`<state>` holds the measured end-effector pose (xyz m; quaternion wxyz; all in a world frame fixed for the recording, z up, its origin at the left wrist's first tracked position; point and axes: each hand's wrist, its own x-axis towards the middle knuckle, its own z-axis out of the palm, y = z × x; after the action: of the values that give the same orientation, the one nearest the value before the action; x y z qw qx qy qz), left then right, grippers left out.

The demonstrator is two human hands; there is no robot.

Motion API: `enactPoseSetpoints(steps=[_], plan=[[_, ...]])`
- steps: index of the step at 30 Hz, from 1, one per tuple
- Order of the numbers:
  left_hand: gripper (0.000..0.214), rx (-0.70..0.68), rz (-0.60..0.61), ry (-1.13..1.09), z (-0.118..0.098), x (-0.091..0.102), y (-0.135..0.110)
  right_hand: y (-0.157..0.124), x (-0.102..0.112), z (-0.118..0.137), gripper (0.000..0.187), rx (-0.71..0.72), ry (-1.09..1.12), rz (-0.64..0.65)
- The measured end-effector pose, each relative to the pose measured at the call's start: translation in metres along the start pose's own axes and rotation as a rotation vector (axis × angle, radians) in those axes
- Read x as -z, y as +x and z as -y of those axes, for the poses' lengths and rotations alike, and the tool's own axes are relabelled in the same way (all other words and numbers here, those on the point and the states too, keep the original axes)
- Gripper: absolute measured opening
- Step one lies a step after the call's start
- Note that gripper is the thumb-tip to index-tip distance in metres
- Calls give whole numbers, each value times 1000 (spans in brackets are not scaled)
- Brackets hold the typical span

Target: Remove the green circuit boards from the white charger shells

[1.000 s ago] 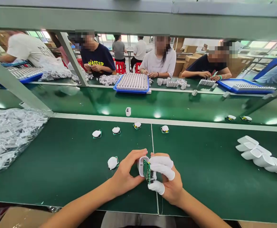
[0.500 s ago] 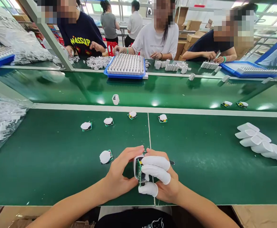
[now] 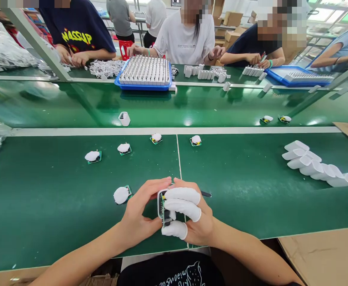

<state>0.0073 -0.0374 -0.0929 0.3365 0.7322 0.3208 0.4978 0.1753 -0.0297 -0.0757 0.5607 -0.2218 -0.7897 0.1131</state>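
Near the front edge of the bench, my left hand (image 3: 142,208) is closed around a white plastic housing (image 3: 159,204), its open end turned to the right. My right hand (image 3: 193,212), with white finger cots on several fingers, grips a green circuit board (image 3: 163,210) at that opening. The board stands on edge, partly inside the housing; the fingers cover much of it. A thin dark tool tip (image 3: 206,194) shows behind my right hand; whether it is held or lying there I cannot tell. Left of my hands lies another circuit board with a round white disc (image 3: 121,195).
Several disc-topped boards (image 3: 93,156) lie across the green bench (image 3: 57,222). White housings (image 3: 311,167) form a slanting row at right. One housing (image 3: 124,118) stands beyond the pale strip (image 3: 132,131). Farther back are a blue tray (image 3: 144,86) of white parts and co-workers.
The camera view has tilted and shifted, so the bench items sit farther left and higher. Both hands keep their grip, and the board appears slightly deeper in the housing.
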Motion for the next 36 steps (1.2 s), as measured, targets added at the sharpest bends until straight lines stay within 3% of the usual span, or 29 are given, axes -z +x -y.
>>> enactPoseSetpoints(steps=[5, 8, 10, 14, 17, 20, 24, 26, 31, 36], plan=[[62, -90, -10, 59, 3, 0, 0, 0, -1, -1, 25, -29, 44, 33], [57, -77, -38, 118, 6, -1, 3, -3, -1, -1, 25, -144, 103, 78], [53, -68, -89, 168, 8, -2, 5, -5, -3, 0, 38, -351, 218, 105], [46, -207, -215, 341, 13, -5, 10, -6, -6, 1, 67, -918, 724, 166], [43, -315, -230, 459, 15, -5, 12, -4, -7, 1, 64, -1055, 848, 176], [43, -362, -214, 483, 16, -6, 11, -4, -9, -2, 55, -1029, 767, 137], [46, -314, -201, 409, 19, -9, 7, -9, -12, -7, 49, -891, 627, 148], [46, -240, -228, 330, 21, -12, 5, -12, -12, -9, 50, -771, 464, 165], [48, 15, -318, 187, 20, -20, 2, -13, -12, -9, 50, -304, 56, 118], [53, 9, -311, 192, 16, -27, -2, -15, -18, -11, 45, -160, -55, 51]])
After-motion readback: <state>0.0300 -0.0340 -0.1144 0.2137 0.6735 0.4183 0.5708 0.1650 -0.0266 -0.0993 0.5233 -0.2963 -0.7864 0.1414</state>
